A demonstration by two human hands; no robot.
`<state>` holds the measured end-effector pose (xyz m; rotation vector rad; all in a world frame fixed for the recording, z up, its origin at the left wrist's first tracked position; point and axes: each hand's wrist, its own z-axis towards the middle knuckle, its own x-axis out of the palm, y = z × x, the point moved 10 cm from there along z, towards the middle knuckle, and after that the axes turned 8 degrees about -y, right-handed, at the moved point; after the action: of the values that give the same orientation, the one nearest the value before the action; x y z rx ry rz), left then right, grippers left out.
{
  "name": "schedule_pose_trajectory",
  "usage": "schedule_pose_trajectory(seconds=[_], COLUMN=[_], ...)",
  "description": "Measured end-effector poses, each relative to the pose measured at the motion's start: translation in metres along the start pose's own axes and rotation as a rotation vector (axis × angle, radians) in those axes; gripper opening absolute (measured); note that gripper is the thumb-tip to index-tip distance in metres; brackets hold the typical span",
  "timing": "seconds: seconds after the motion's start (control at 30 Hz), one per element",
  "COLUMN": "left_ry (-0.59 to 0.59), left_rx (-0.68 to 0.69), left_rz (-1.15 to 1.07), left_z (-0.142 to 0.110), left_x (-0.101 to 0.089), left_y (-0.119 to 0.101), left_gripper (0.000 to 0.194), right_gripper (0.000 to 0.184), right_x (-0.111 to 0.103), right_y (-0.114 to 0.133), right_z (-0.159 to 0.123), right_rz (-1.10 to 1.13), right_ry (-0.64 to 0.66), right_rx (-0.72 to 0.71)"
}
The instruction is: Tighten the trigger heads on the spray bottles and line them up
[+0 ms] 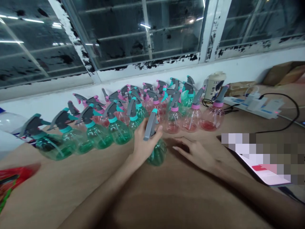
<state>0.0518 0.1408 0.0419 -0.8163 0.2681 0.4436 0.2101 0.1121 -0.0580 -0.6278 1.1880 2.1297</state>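
Note:
My left hand [144, 140] is wrapped round the neck of a green spray bottle [157, 154] with a grey and teal trigger head, at the front of the group. To its right, my right hand [196, 152] is low over the table, fingers apart and holding nothing. Several green spray bottles [101, 136] line up on the left, some green liquid inside. On the right stand pink spray bottles [190, 121] with pink collars and a little red liquid. More bottles crowd behind, partly hidden.
A power strip [257, 106] with plugged chargers and black cables lies at right, near a pale lidded cup [214, 84]. A partly blurred-out screen device [274, 179] sits front right. Red packaging [17, 178] lies at the left edge. Windows and a white wall [240, 68] stand behind.

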Motion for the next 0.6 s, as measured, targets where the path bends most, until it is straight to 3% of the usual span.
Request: schedule_pose_trajectory(seconds=[0.2, 0.33, 0.6], left_ry=[-0.093, -0.139, -0.167], left_rx=[0.049, 0.031, 0.016], left_rz=[0.024, 0.037, 0.056], left_z=[0.030, 0.044, 0.063], left_x=[0.020, 0.029, 0.039], left_y=[0.009, 0.018, 0.034], left_gripper=[0.017, 0.011, 0.017], right_gripper=[0.028, 0.036, 0.050], right_x=[-0.037, -0.058, -0.063], right_y=[-0.017, -0.022, -0.025], right_z=[0.016, 0.022, 0.045], right_rz=[-0.005, -0.035, -0.163], right_ry=[-0.169, -0.259, -0.290], right_rx=[0.108, 0.166, 0.214])
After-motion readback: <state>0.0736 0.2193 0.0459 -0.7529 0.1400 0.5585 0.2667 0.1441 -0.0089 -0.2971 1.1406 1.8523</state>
